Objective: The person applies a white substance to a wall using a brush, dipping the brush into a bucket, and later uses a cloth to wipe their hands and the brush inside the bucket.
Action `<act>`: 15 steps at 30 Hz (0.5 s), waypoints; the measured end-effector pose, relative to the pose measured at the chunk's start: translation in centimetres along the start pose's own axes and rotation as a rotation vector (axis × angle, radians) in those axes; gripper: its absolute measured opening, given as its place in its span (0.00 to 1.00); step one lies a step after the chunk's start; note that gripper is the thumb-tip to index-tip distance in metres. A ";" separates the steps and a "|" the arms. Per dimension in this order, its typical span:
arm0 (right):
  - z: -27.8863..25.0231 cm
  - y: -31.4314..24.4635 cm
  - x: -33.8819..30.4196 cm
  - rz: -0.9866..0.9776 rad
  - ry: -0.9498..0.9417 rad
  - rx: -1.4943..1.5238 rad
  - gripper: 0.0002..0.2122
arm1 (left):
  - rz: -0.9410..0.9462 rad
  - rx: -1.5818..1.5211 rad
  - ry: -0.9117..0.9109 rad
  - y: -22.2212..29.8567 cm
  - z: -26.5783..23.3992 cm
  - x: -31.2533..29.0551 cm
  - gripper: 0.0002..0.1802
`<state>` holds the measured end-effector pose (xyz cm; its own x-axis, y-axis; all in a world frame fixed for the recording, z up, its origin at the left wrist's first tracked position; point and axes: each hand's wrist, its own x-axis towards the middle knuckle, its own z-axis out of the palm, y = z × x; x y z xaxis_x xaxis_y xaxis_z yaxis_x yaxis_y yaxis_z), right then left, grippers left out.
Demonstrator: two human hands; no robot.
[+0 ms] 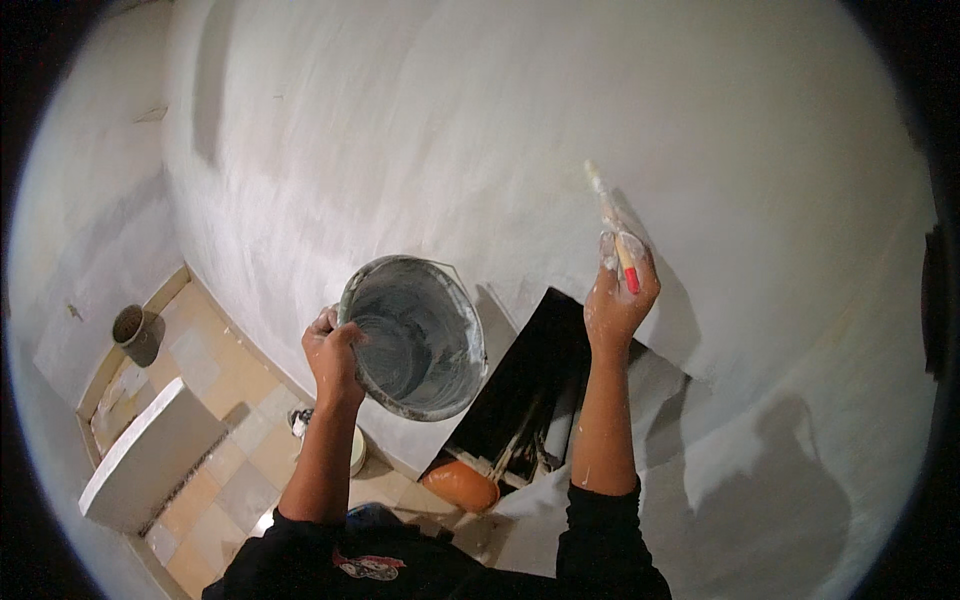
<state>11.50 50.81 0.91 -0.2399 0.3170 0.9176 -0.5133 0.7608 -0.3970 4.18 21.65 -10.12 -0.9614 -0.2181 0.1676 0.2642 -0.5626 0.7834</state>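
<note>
My left hand (333,352) grips the rim of a dark grey bucket (412,335), fingers outside and thumb over the edge. The bucket tilts so its inside shows, smeared with pale paint. My right hand (622,290), spattered with white, is closed round a paintbrush (610,215) with a wooden handle and a red end. The brush points up and away, its pale bristle tip at or very near the whitish wall (450,120); I cannot tell whether it touches.
Below the bucket is a dark recess (525,390) with sticks or tools inside and an orange rounded object (461,486) at its foot. A low white partition (150,455) stands on the tiled floor (245,375) at left. Beyond it sits another bucket (138,335).
</note>
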 end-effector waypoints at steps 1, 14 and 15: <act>0.2 0.5 0.7 -0.108 0.028 -0.169 0.09 | 0.016 -0.011 -0.003 -0.3 -0.3 0.1 0.12; 3.2 3.2 -0.2 0.075 -0.360 -0.477 0.09 | 0.031 -0.126 0.023 -5.5 -2.8 3.7 0.10; 1.6 2.9 1.0 -0.009 -0.173 -0.539 0.12 | 0.045 -0.144 -0.006 -5.8 -3.3 4.1 0.10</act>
<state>8.44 52.40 0.65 -0.3926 0.2458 0.8863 -0.0335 0.9592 -0.2808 -1.06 21.37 -15.99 -0.9488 -0.2406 0.2046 0.3145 -0.6614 0.6809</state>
